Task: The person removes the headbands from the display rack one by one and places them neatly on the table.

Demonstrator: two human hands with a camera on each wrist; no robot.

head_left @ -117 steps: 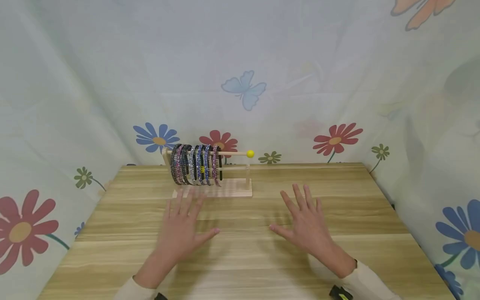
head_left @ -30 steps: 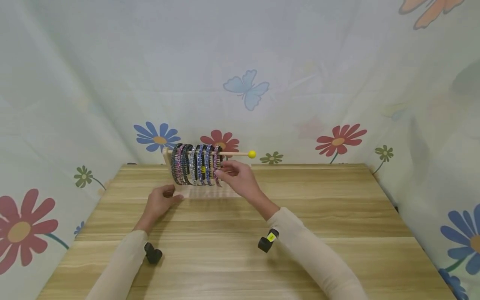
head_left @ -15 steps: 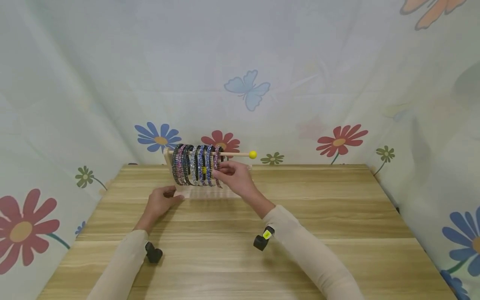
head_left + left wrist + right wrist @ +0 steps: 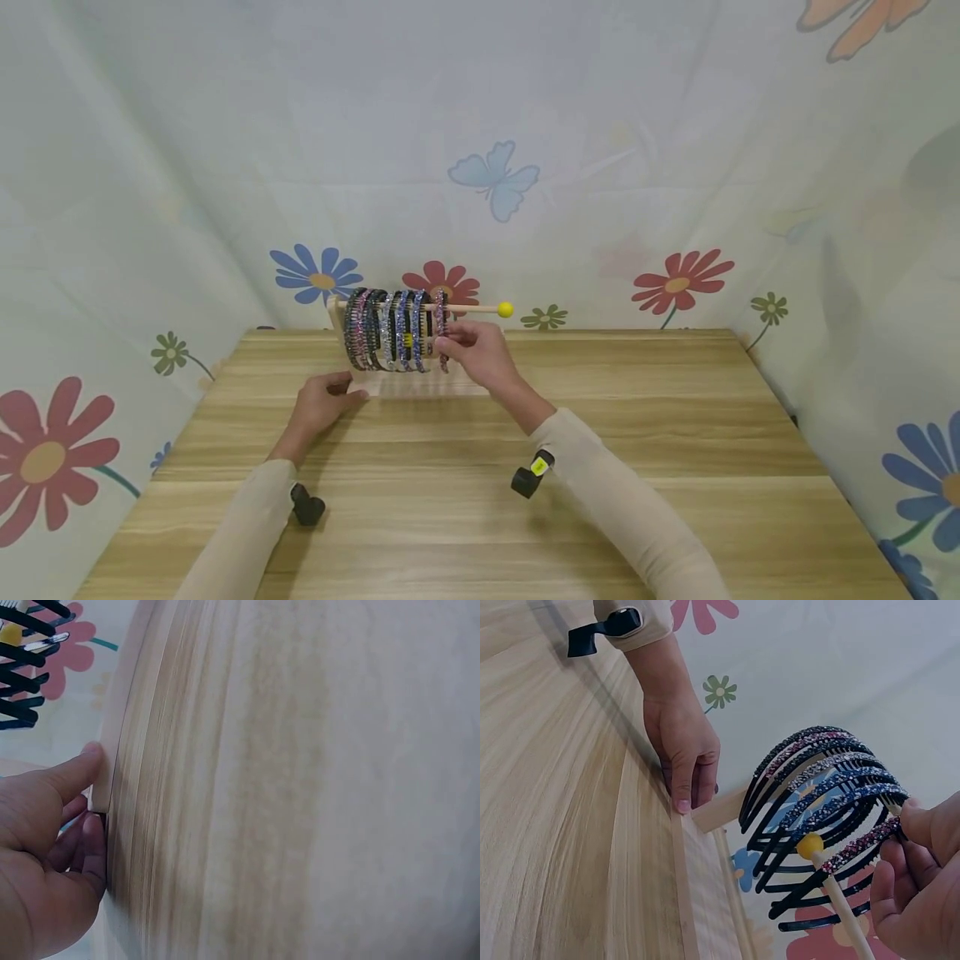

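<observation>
A wooden headband stand, its base (image 4: 420, 385) on the table, carries several glittery headbands (image 4: 401, 329) in a row on its horizontal rod (image 4: 474, 308). My left hand (image 4: 321, 410) holds the base's front left corner, thumb on top and fingers below, as the left wrist view shows at the pale board edge (image 4: 124, 705). With thumb and fingers, my right hand (image 4: 487, 360) pinches the pink glittery headband (image 4: 862, 846) at the right end of the row. That headband still hangs around the rod, a small gap from the blue one beside it.
A yellow ball (image 4: 506, 309) caps the rod's right end, just beyond my right hand. The wood-grain table (image 4: 450, 500) reaches back to a white floral cloth (image 4: 585, 150). Black camera mounts (image 4: 307, 505) sit on both wrists.
Earlier both hands were spread over the table; now the left holds the base and the right the pink headband. Over the last half second that headband has slid slightly right, away from the others.
</observation>
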